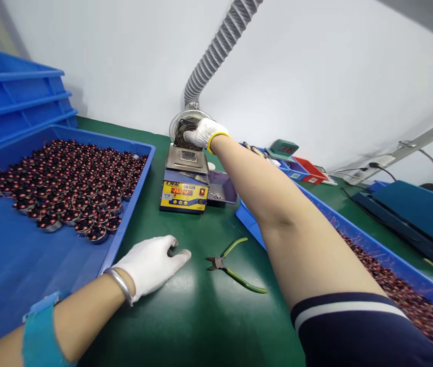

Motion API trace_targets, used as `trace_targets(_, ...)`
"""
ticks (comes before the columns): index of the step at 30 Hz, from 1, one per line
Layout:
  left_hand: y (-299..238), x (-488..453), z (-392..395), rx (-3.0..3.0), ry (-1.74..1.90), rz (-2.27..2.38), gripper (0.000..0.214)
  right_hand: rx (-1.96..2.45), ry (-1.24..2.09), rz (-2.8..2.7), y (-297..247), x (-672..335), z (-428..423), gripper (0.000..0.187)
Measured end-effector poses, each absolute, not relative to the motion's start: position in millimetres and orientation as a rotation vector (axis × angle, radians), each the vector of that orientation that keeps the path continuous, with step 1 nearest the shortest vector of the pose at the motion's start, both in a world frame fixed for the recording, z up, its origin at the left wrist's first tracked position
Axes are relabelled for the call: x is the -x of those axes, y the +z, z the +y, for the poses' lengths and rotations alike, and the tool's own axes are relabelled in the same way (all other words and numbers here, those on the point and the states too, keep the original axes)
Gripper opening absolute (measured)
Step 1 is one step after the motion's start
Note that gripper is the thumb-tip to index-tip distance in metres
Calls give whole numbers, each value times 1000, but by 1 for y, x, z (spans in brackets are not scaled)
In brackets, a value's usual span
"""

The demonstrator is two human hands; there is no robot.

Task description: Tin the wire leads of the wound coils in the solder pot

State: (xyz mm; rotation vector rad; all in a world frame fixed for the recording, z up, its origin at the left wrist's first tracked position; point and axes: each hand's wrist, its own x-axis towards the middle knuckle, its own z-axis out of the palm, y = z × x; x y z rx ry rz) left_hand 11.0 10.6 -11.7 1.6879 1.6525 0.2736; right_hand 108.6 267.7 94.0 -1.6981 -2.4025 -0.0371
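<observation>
My left hand [153, 265], in a white glove, rests on the green table beside the left blue tray. Its thumb stands apart from the curled fingers, and nothing shows between them. My right hand [208, 133], gloved in white with a yellow cuff, reaches to the mouth of the grey duct. Its fingers press at a dark, round ringed grille [185, 136]; some fingertips are hidden. Below stands a yellow solder pot [183, 196] with a red digital display and a metal top [187, 158]. Green-handled cutters [219, 263] lie spread on the table, right of my left hand.
The left blue tray [135, 191] holds many small round parts with black tops [74, 188]. Stacked blue trays [17, 97] rise behind it. A flexible grey duct [220, 48] hangs down. A purple bin [226, 186] and a long blue tray of reddish wired parts [384, 275] lie right.
</observation>
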Motion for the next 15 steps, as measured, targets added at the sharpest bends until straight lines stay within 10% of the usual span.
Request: trace_targets(15, -9, -12, 9, -1754, 190, 1659, 50, 1629, -16, -2399, 84, -97, 255, 40)
